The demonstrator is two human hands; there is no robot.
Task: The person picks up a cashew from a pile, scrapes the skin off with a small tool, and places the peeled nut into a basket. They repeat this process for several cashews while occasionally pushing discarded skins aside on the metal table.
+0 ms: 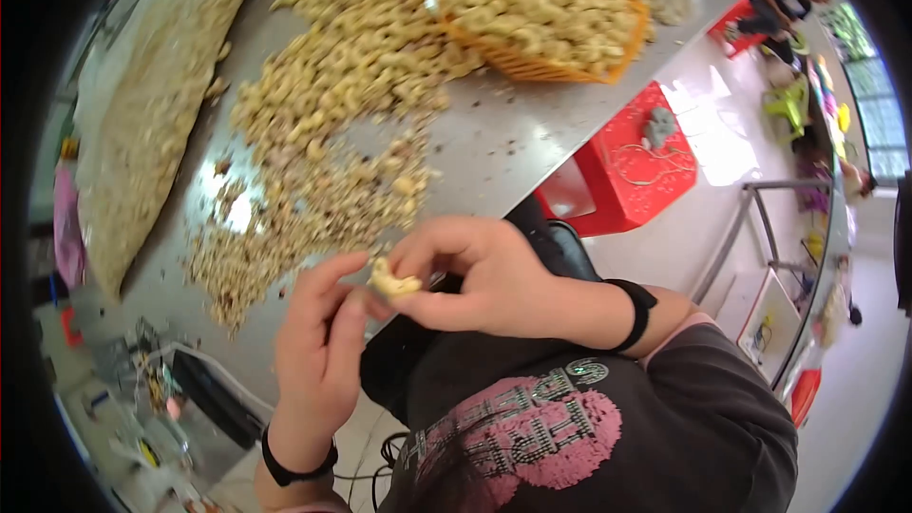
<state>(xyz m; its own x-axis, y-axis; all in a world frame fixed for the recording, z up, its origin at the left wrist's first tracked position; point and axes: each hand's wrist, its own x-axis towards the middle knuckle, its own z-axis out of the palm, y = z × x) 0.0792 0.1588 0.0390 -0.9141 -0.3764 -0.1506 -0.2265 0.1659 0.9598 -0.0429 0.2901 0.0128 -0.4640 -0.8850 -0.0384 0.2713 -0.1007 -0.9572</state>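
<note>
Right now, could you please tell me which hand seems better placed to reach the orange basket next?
Probably the right hand: both hands meet at the cashew, but in this view the right one lies closer to the orange basket, with the left hand farther off.

Bright indoor light over the metal table [518, 123]. Daylight shows at the window [872, 114], well apart from the table, its panes pale. Hard white glare on the floor [714, 138] between table and window, detail burnt out. Smaller bright reflection on the tabletop itself, among cashew bits [313, 199]. Shadows on the table faint. Wide-angle distortion: outer edges bow, corners go black. Clutter [157, 408] past the table's end looks smeared, hard to make out.
</note>
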